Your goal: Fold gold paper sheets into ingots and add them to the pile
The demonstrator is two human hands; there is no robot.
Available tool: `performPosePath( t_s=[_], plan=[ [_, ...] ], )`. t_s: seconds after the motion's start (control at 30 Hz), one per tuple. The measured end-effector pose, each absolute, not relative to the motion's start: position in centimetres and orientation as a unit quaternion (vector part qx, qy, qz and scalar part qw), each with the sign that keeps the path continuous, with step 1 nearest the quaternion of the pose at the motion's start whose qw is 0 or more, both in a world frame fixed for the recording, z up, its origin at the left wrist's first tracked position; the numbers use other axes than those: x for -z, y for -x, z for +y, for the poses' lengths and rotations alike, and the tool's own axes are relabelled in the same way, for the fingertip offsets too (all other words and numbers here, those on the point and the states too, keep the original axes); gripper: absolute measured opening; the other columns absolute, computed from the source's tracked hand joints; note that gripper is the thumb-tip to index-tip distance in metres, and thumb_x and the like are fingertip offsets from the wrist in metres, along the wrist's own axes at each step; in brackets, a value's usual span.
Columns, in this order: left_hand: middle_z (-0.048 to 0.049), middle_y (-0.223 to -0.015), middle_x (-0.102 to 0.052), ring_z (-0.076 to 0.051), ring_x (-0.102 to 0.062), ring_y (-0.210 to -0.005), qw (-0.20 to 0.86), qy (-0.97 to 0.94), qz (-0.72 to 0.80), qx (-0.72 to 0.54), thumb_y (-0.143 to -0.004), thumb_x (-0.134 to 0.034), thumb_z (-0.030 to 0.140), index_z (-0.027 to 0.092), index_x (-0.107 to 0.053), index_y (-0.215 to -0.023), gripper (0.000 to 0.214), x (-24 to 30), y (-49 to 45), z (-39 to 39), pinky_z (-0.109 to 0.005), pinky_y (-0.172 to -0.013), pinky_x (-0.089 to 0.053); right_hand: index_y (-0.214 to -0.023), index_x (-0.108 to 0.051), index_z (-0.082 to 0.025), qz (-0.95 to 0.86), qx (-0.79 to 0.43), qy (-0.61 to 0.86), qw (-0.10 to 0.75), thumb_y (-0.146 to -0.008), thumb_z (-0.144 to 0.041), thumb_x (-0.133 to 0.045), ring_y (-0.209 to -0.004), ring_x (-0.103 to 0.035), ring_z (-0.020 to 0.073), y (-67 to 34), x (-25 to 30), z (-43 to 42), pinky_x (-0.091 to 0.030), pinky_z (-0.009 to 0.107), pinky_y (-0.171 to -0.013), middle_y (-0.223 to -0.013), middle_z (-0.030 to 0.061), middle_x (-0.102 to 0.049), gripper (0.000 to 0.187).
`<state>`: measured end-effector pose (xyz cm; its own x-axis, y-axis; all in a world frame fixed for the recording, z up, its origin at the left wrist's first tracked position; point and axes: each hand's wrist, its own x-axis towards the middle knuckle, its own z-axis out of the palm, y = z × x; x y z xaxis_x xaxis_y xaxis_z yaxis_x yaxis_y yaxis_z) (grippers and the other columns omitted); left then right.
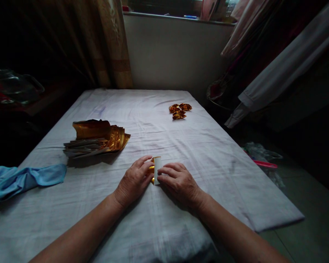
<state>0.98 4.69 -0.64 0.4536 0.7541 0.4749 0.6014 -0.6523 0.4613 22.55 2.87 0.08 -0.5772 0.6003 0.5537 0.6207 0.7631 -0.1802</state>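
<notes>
Both my hands rest on a white sheet (164, 219) near its middle front, pressing a small piece of gold foil paper (155, 168) with a white back between them. My left hand (134, 180) curls its fingers against the paper's left side. My right hand (178, 180) pinches the paper's right edge with bent fingers. Most of the paper is hidden under the fingers. A fanned stack of gold foil sheets (98, 138) lies to the left. Three folded gold pieces (179, 109) sit at the far right of the sheet.
A blue cloth (24, 179) lies crumpled at the sheet's left edge. Curtains (109, 44) and a white wall stand behind. Hanging clothes (276, 62) crowd the right side. Plastic bags (260, 155) lie on the floor right of the sheet.
</notes>
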Motion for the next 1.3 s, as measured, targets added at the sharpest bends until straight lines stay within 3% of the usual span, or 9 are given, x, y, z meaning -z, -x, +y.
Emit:
performPosePath(
  t_s=[0.23,0.53,0.97,1.3],
  plan=[
    [-0.0055,-0.102,-0.071,-0.021,-0.067,-0.097,0.161,-0.855,0.404,-0.284,-0.092,-0.058,0.017,0.021,-0.061,-0.1,0.01,0.2,-0.5,4.7,-0.036,-0.088,-0.055,-0.11,-0.071,-0.03,-0.904,-0.027,0.337,0.262,-0.095,-0.027,-0.062,-0.115,-0.06,0.0229,-22.9,0.2,3.2,-0.042,0.041,-0.1,-0.118,0.0011,-0.073,0.017],
    [-0.0053,-0.11,-0.07,-0.021,-0.063,-0.108,0.22,-0.86,0.373,-0.271,-0.086,-0.064,0.015,0.022,-0.065,-0.096,0.012,-1.0,0.0,4.7,-0.038,-0.099,-0.049,-0.094,-0.073,-0.027,-0.888,-0.104,0.343,0.286,-0.093,-0.028,-0.064,-0.113,-0.061,0.0227,-22.3,0.3,4.0,-0.044,0.041,-0.098,-0.114,0.0015,-0.074,0.009],
    [-0.0047,-0.111,-0.07,-0.021,-0.063,-0.107,0.234,-0.852,0.375,-0.281,-0.086,-0.07,0.02,0.022,-0.066,-0.099,0.014,-1.2,-0.1,4.7,-0.038,-0.098,-0.05,-0.079,-0.067,-0.025,-0.804,-0.172,0.466,0.326,-0.081,-0.017,-0.069,-0.115,-0.059,0.0246,-20.5,0.7,3.2,-0.039,0.045,-0.101,-0.112,0.0021,-0.072,0.009],
    [-0.0058,-0.109,-0.07,-0.022,-0.062,-0.107,0.253,-0.849,0.372,-0.279,-0.089,-0.065,0.022,0.021,-0.065,-0.099,0.009,-1.4,-0.2,4.8,-0.041,-0.097,-0.05,-0.076,-0.062,-0.024,-0.797,-0.163,0.485,0.321,-0.081,-0.015,-0.064,-0.117,-0.056,0.0256,-20.1,0.6,3.0,-0.038,0.044,-0.101,-0.114,0.0037,-0.07,0.01]
  ],
)
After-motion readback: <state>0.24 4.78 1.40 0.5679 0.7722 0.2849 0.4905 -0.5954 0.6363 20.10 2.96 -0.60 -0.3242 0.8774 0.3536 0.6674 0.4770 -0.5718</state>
